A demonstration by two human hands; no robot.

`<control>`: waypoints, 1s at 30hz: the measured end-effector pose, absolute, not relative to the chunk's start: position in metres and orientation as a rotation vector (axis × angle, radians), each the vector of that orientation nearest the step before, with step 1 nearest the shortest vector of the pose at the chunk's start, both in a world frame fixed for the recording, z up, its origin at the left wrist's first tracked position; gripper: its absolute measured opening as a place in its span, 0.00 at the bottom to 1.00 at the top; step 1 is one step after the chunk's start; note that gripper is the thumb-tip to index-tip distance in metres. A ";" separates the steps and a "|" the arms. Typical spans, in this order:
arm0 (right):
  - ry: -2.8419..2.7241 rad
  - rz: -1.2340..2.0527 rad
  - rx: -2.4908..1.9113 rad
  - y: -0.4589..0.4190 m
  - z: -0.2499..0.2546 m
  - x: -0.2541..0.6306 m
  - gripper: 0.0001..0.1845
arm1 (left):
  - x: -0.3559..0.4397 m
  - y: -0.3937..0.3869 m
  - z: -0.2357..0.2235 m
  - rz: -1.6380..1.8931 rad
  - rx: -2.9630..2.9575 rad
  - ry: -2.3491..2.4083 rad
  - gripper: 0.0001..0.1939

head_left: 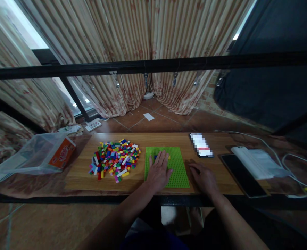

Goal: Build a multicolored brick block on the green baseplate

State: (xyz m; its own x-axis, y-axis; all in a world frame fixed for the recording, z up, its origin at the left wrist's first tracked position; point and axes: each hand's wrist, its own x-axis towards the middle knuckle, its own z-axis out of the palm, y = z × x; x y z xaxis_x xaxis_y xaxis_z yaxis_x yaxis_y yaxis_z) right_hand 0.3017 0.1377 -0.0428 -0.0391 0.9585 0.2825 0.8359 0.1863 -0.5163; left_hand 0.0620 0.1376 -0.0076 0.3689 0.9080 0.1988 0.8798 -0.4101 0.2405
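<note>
A green studded baseplate (178,166) lies flat on the wooden board (77,173). My left hand (158,170) rests flat on its left half, fingers spread, partly covering a small blue and yellow brick near its top. My right hand (202,177) lies on the board just right of the plate, fingers loosely curled with nothing visible in them. A heap of several small coloured bricks (114,159) sits on the board left of the plate.
A clear plastic bag with an orange box (62,152) lies at far left. Right of the plate are a phone (201,146), a dark phone (243,175), a white power bank with cable (257,161). A black bar (153,66) crosses in front of curtains.
</note>
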 end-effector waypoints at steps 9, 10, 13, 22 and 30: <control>-1.890 0.245 -1.672 0.136 -0.039 0.302 0.16 | 0.023 0.127 -0.009 0.485 2.331 1.931 0.29; -1.893 0.242 -1.683 0.136 -0.040 0.302 0.16 | 0.025 0.128 -0.009 0.469 2.341 1.910 0.29; -1.906 0.244 -1.705 0.138 -0.040 0.303 0.17 | 0.037 0.133 -0.006 0.427 2.409 1.801 0.29; -1.873 0.277 -1.682 0.136 -0.042 0.304 0.17 | 0.051 0.142 -0.010 0.384 2.518 1.648 0.27; -1.895 0.267 -1.683 0.135 -0.041 0.304 0.18 | 0.053 0.147 -0.011 0.281 2.578 1.628 0.26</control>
